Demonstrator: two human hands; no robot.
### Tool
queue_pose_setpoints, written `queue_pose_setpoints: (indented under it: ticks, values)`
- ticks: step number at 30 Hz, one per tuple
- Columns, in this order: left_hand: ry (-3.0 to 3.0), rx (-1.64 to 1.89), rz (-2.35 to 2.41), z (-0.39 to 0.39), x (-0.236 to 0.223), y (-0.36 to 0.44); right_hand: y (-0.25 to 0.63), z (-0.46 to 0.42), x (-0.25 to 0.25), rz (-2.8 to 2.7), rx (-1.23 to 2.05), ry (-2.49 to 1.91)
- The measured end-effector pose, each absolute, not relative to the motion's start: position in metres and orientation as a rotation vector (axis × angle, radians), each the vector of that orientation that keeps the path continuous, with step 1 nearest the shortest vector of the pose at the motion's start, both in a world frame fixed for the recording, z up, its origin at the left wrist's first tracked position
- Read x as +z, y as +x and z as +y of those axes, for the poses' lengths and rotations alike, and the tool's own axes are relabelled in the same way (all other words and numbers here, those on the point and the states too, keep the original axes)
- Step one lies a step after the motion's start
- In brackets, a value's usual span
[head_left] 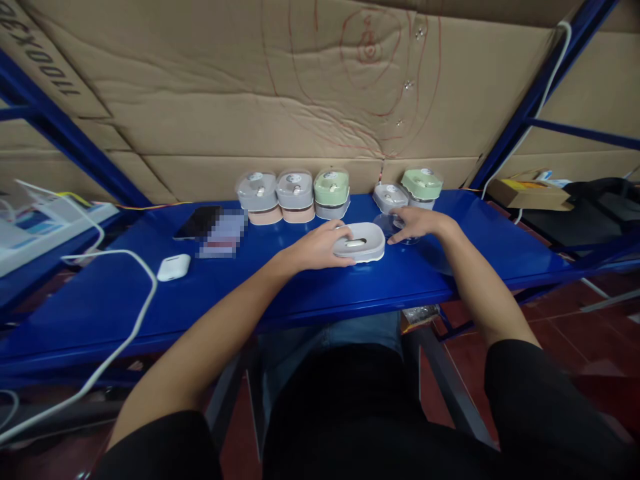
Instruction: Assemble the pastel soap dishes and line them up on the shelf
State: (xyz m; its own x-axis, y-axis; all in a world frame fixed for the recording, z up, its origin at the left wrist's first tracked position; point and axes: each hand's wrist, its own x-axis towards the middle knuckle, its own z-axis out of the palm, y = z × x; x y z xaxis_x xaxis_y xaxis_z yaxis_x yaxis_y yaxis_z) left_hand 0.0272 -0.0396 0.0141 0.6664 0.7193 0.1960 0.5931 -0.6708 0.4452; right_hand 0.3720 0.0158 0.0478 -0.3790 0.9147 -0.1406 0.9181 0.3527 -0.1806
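On the blue table, my left hand (pixel 320 247) grips the near-left side of a pale grey oval plastic box (pixel 371 235). An oblong slot shows in the box's top, with a small light-coloured piece in it. Just to the right, my right hand (pixel 423 221) is over a clear plastic lid (pixel 384 224), its thumb and fingers round the lid's edges. Part of that lid is hidden under the fingers. Behind the right hand stand a grey box (pixel 390 197) with a clear cover and a green box (pixel 423 180) on a greyish one.
Stacked covered boxes (pixel 295 190) in grey, peach and green line the back left, against a cardboard wall (pixel 210 120). A white earphone case (pixel 173 267), a dark phone (pixel 197 223) and a white cable (pixel 145 313) lie left. Blue frame posts (pixel 545 87) flank the table.
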Motion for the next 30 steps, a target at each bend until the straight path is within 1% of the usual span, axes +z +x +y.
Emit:
queue_pose_setpoints:
  ticks: [3, 6, 8, 12, 14, 17, 22, 30]
  values:
    - [2.5, 0.57, 1.068, -0.038, 0.01, 0.029, 0.372, 0.011, 0.054, 2.613, -0.289, 1.825]
    - [2.414, 0.624, 1.127, -0.035, 0.005, 0.033, 0.371, 0.005, 0.061, 2.822, -0.169, 1.852]
    - [2.377, 0.652, 1.132, -0.033, 0.003, 0.035, 0.367, 0.0, 0.063, 3.032, -0.166, 1.748]
    - [2.349, 0.699, 1.113, -0.031, -0.001, 0.036, 0.353, -0.006, 0.06, 3.279, -0.332, 1.418]
    - [2.338, 0.74, 1.092, -0.03, -0.002, 0.035, 0.347, -0.008, 0.057, 3.295, -0.355, 1.398]
    - [2.322, 0.772, 1.071, -0.029, -0.003, 0.035, 0.344, -0.008, 0.055, 3.285, -0.324, 1.482]
    - [2.318, 0.708, 1.16, -0.027, -0.009, 0.037, 0.345, -0.007, 0.056, 3.263, -0.294, 1.543]
    - [2.224, 0.766, 1.022, -0.021, -0.017, 0.035, 0.337, -0.008, 0.046, 3.296, -0.45, 1.213]
